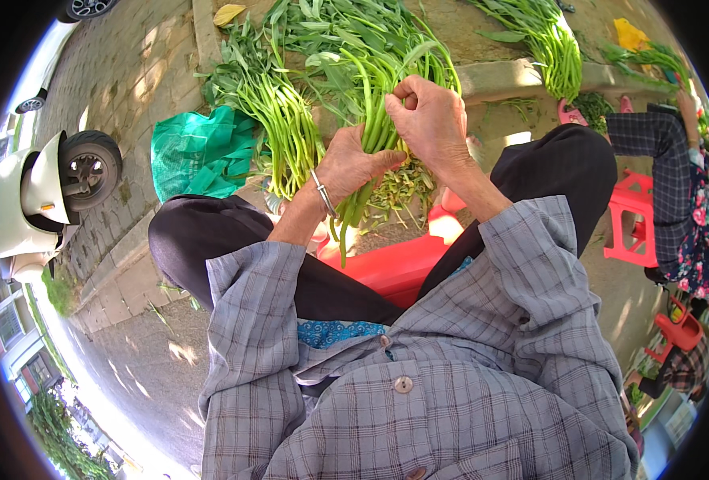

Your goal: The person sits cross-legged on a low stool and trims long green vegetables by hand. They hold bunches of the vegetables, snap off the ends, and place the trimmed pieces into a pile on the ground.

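Observation:
A bunch of leafy greens with long hollow-looking stems, like water spinach (379, 123), is gripped in my left hand (354, 157). Its stem ends hang below the palm, and its leaves point away from me. My right hand (435, 120) is beside the upper stems, thumb and forefinger curled together; whether a stem or leaf is between them is hidden. Beyond both hands spreads a pile of the same greens (354, 30). To the left lies another bundle of stems (285, 126), next to a green woven bag (201, 153). Cut trimmings (411, 186) cover the ground below my hands.
A red plastic stool (384, 264) shows between my knees. A low kerb (498, 81) runs ahead, with more greens (561, 63) over it. At right, a person in checked trousers (654, 141) is near another red stool (630, 219). A scooter wheel (90, 171) stands left.

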